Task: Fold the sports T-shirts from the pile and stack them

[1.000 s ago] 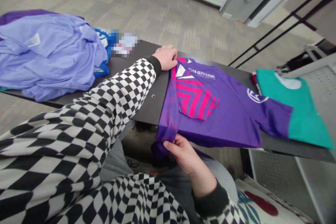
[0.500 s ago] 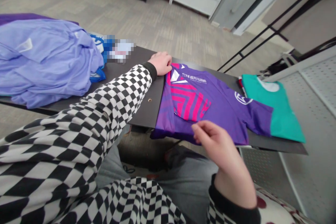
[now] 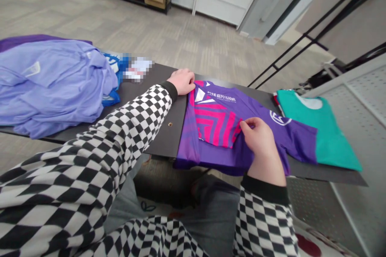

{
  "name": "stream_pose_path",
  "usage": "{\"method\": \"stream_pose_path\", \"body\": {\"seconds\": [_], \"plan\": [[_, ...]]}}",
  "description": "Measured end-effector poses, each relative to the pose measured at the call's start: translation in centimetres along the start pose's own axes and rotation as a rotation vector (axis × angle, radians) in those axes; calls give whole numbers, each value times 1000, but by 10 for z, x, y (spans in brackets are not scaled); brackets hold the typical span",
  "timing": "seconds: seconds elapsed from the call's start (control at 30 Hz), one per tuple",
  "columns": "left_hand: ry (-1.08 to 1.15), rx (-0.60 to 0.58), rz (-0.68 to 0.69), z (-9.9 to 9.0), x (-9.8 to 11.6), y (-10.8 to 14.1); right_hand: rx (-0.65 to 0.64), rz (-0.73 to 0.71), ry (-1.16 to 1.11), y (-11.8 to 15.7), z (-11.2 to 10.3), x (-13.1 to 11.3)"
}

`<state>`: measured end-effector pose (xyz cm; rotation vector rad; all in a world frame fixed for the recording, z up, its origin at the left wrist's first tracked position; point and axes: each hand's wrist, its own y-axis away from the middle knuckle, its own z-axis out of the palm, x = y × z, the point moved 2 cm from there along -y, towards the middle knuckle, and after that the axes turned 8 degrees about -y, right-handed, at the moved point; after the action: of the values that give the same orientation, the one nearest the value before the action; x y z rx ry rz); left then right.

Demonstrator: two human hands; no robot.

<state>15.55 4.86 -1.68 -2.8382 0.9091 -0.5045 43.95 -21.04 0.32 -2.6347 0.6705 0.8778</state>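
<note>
At the left of the black table (image 3: 169,136), a heap of lavender garments (image 3: 51,88) lies unfolded, with blue fabric (image 3: 109,100) just beside it. The left hand (image 3: 182,81) is laid at the collar end of a purple T-shirt (image 3: 211,158); whether its fingers grip cannot be told. The shirt lies across the table's near edge, one side turned in over the pink-striped front, one sleeve still spread. The right hand's fingers (image 3: 249,125) are closed on the fabric. A folded teal shirt (image 3: 327,136) is placed at the right, touching that sleeve.
</note>
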Motion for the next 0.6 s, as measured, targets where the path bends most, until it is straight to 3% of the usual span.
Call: {"method": "stream_pose_path", "body": {"seconds": [0.17, 0.47, 0.6], "plan": [[-3, -7, 2, 1, -1, 0, 90, 49, -140, -9, -6, 6], [-45, 10, 35, 1, 2, 2, 181, 95, -62, -33, -3, 16], [-71, 14, 48, 1, 2, 3, 144, 86, -60, -36, -1, 22]]}}
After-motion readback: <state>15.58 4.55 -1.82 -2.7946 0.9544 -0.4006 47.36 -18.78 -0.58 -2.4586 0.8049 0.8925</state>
